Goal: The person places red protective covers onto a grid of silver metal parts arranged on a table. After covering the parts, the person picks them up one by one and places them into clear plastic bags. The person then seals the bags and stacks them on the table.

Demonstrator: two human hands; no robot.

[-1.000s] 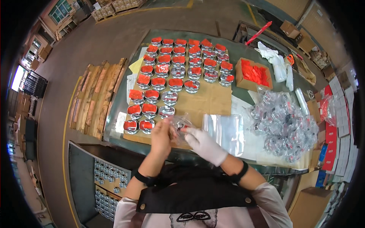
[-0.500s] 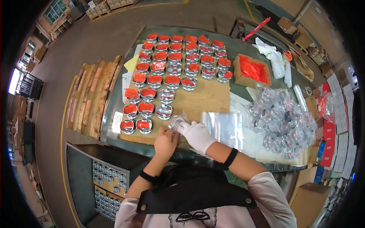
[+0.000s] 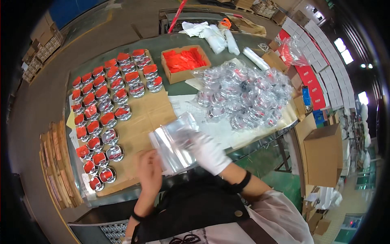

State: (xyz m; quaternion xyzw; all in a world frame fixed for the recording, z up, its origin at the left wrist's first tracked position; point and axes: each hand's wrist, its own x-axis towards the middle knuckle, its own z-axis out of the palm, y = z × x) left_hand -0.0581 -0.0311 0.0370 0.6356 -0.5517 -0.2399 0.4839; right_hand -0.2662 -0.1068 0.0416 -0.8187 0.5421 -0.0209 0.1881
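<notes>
My left hand (image 3: 149, 168) is bare and hovers over the near edge of the cardboard sheet, beside the left side of some flat clear plastic bags (image 3: 172, 152). Its fingers are bent and smeared by motion. Over the right part of these bags is my right hand (image 3: 210, 153), in a white glove. A greyish, see-through blur lies at its fingertips; whether the hand holds it cannot be made out. To the left, metal pistons (image 3: 115, 153) stand in rows on the cardboard sheet (image 3: 142, 114), most with red pieces (image 3: 106, 175) on top.
A heap of pistons in clear bags (image 3: 243, 95) lies on papers at the right. Behind it are a carton (image 3: 183, 75) of red pieces, white plastic rolls (image 3: 256, 59) and a white cloth (image 3: 195, 29). Wooden planks (image 3: 57, 162) stand left of the table; a cardboard box (image 3: 323, 154) stands at right.
The view has turned to the right. My hands have moved apart, away from the clear-wrapped thing between them, and my right hand has shifted right over the flat bags.
</notes>
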